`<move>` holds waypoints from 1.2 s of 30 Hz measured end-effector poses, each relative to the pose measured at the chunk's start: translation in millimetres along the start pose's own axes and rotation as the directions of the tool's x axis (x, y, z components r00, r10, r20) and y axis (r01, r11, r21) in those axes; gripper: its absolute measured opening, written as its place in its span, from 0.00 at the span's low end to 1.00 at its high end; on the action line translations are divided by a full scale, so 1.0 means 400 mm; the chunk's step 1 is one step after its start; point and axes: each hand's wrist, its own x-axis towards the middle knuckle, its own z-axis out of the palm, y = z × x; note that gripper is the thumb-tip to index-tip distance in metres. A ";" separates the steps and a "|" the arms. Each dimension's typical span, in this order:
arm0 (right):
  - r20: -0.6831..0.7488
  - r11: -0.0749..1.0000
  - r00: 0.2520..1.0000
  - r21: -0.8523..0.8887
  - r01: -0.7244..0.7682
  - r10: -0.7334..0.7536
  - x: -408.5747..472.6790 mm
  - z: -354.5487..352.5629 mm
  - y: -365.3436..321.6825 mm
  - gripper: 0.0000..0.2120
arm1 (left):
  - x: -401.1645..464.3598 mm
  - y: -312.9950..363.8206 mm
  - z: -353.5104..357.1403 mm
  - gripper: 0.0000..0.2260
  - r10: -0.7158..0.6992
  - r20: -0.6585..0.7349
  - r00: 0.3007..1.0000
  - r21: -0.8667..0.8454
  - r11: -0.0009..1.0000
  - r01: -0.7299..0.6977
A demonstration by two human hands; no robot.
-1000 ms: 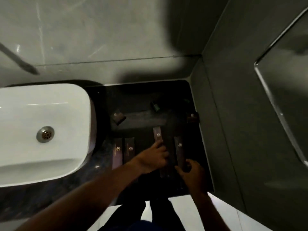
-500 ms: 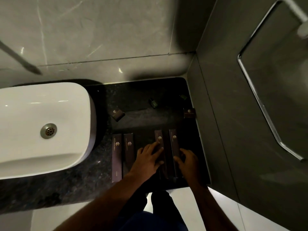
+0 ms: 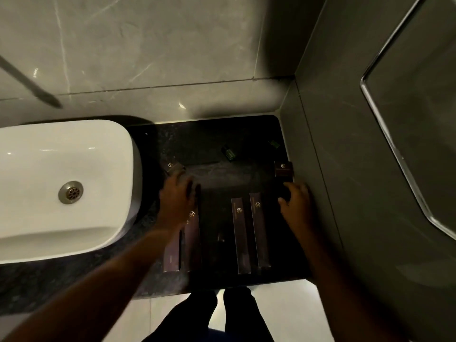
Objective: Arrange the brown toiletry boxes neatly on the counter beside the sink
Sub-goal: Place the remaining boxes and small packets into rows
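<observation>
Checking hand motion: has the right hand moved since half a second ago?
Yes. The right hand has left the long box pair, shifting toward the side wall and small box.

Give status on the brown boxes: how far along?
Done: four long boxes lie in two parallel pairs, left pair, right pair. In hand: left hand reaches the small box by the sink; right hand nears the small box by the wall. Left: both small boxes.

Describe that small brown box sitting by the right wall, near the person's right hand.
The small brown box looks like dark cardboard, squarish, with a small gold emblem printed near its far edge. It lies flat on the black counter, at the counter's right edge close to the grey wall; whether it touches the wall is unclear. It looks closed. The right hand is just in front of it, apparently not touching it.
</observation>
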 end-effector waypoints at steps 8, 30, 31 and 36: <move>0.098 0.924 0.995 -0.380 0.033 0.005 0.208 0.018 -0.111 0.23 | 0.188 -0.086 -0.035 0.38 -0.359 0.106 0.928 0.004 0.933 0.360; 0.503 0.770 0.739 -0.204 0.605 -0.447 0.097 0.277 -0.397 0.27 | 0.178 -0.117 -0.093 0.16 -0.001 0.320 0.948 0.096 0.995 -0.031; 0.503 0.774 0.741 -0.200 0.601 -0.445 0.101 0.289 -0.397 0.27 | 0.175 -0.115 -0.092 0.16 -0.001 0.317 0.948 0.094 0.995 -0.031; 0.495 0.794 0.753 -0.185 0.579 -0.434 0.109 0.318 -0.409 0.27 | 0.173 -0.115 -0.097 0.15 -0.005 0.321 0.947 0.092 0.995 -0.026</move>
